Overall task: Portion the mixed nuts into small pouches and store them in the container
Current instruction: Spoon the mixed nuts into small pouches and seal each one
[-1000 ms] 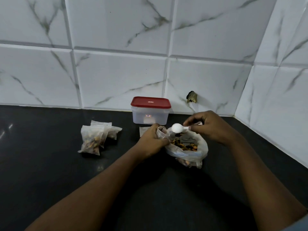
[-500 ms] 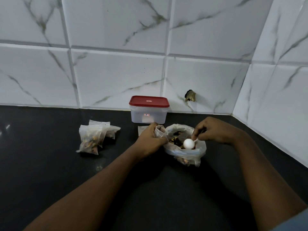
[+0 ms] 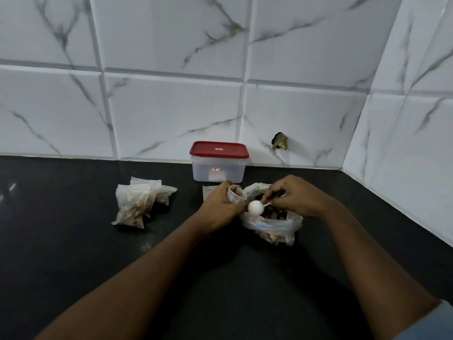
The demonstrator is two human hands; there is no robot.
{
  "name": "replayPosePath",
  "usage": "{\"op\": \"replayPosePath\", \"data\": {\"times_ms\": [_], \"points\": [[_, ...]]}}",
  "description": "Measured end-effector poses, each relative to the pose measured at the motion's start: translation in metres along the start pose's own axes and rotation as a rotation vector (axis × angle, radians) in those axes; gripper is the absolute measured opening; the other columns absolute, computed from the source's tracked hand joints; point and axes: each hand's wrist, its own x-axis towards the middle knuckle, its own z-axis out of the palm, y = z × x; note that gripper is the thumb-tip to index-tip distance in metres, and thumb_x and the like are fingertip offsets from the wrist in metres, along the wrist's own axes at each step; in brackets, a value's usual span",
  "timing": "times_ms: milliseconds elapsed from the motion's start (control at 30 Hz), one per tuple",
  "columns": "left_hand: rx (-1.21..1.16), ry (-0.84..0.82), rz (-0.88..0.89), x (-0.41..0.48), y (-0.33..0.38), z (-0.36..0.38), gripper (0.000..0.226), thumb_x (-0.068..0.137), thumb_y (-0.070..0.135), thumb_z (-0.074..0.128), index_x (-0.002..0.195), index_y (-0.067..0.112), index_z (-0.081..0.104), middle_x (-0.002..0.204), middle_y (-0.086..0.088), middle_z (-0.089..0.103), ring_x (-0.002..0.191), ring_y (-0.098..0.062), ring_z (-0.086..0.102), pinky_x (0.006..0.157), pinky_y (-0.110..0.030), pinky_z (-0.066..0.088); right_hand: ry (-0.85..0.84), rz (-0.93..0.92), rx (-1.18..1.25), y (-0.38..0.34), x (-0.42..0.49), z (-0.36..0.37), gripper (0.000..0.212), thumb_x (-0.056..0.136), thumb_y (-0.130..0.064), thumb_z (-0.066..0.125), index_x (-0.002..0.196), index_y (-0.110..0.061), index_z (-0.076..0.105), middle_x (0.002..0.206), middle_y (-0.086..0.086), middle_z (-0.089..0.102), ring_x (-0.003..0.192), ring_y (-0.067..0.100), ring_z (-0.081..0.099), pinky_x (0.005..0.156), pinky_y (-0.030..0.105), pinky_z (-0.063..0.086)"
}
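A large clear bag of mixed nuts (image 3: 272,225) lies open on the black counter. My left hand (image 3: 220,208) grips a small clear pouch (image 3: 235,195) upright, right beside the bag's left edge. My right hand (image 3: 291,197) pinches the handle of a white plastic spoon (image 3: 255,207), whose round bowl sits at the bag's left rim, close to the pouch. A translucent container with a shut red lid (image 3: 219,161) stands behind both hands against the wall. Filled pouches (image 3: 137,202) lie in a heap at the left.
Flat empty pouches (image 3: 208,190) lie just behind my left hand. The counter (image 3: 73,253) meets tiled walls at the back and at the right, forming a corner. A dark hole (image 3: 280,141) marks the back wall right of the container.
The spoon first dipped from above the bag down into the nuts. Now its bowl has come left and up to the bag's rim beside the pouch. My left hand stayed put.
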Motion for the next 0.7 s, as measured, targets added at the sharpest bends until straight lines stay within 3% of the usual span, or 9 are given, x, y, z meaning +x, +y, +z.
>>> {"op": "replayPosePath", "data": {"times_ms": [133,300,467,567,700], "points": [[-0.022,-0.018,-0.007,0.000,0.002,0.000,0.037,0.093,0.014,0.073,0.124,0.025,0.055,0.116,0.002,0.066,0.107,-0.015,0.068,0.091,-0.033,0.058,0.110,0.049,-0.163,0.007,0.005,0.003,0.025,0.092,-0.007,0.070,0.095,-0.029,0.081,0.101,-0.010,0.074,0.089,0.002,0.068,0.071,0.016,0.047],[-0.024,-0.029,-0.013,-0.001,0.003,-0.002,0.038,0.094,0.012,0.071,0.125,0.025,0.054,0.118,0.004,0.065,0.108,-0.013,0.068,0.089,-0.031,0.059,0.253,0.101,-0.205,0.015,-0.001,-0.013,0.023,0.091,-0.010,0.064,0.095,-0.025,0.081,0.097,-0.007,0.074,0.088,0.007,0.066,0.074,0.028,0.053],[-0.001,-0.023,-0.011,0.000,0.002,-0.002,0.037,0.094,0.013,0.071,0.125,0.025,0.055,0.117,0.004,0.065,0.107,-0.014,0.067,0.092,-0.035,0.059,0.146,0.124,-0.194,0.013,-0.002,-0.011,0.017,0.091,-0.017,0.067,0.086,-0.024,0.081,0.089,-0.007,0.077,0.084,0.012,0.071,0.077,0.038,0.060],[-0.008,-0.024,-0.006,0.001,0.002,-0.001,0.036,0.094,0.014,0.071,0.124,0.025,0.055,0.117,0.004,0.065,0.107,-0.013,0.068,0.091,-0.034,0.060,0.202,0.098,-0.108,0.008,0.000,-0.010,0.014,0.091,-0.019,0.069,0.091,-0.025,0.082,0.090,-0.012,0.076,0.085,0.005,0.069,0.073,0.029,0.053],[-0.017,-0.023,-0.007,0.001,0.001,-0.001,0.037,0.093,0.012,0.072,0.124,0.024,0.055,0.116,0.004,0.066,0.106,-0.013,0.068,0.087,-0.030,0.059,0.256,0.158,-0.198,0.014,-0.001,-0.011,0.017,0.091,-0.018,0.066,0.084,-0.024,0.080,0.087,-0.006,0.076,0.079,0.013,0.071,0.073,0.039,0.061]]}}
